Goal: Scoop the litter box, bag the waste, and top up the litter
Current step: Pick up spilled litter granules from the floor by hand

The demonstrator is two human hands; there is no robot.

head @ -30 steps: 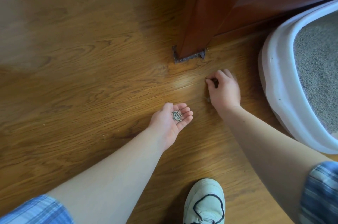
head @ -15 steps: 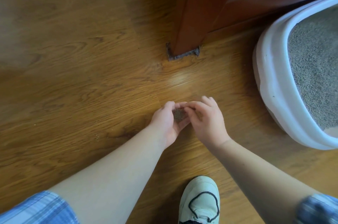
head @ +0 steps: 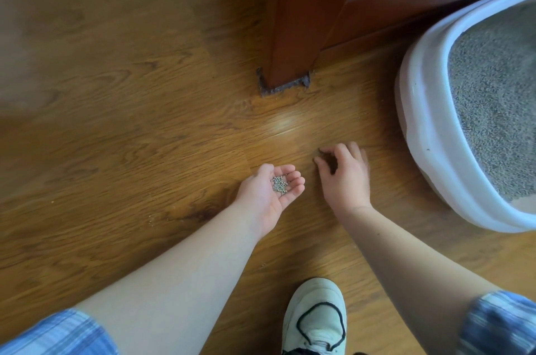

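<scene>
Floor-level inventory, head view. Left hand (head: 268, 190): palm up, just above the wooden floor (head: 130, 122), fingers loosely cupped and not closed. In the hollow of the palm lies a small heap of grey litter granules (head: 279, 185), carried there, not pinched. Right hand (head: 343, 177): palm down, just beside the left hand on the side nearer the litter box (head: 417, 111). Its fingers are bent claw-like with the tips at the boards, thumb and forefinger tips apart, gripping nothing that shows (the spot under the fingertips is in shadow). Litter box: white plastic with a broad rim, on the floor near the right hand but apart from it, holding a level bed of grey litter (head: 499, 99). A few loose specks (head: 150, 219) lie on the boards to the left of the left forearm. Furniture leg (head: 290, 35): reddish-brown wood, standing on a dark pad (head: 282, 89), beyond both hands. Also in view are a pale shoe (head: 316, 317) with black lacing at the lower edge and blue plaid sleeves (head: 55, 334) on both arms.
</scene>
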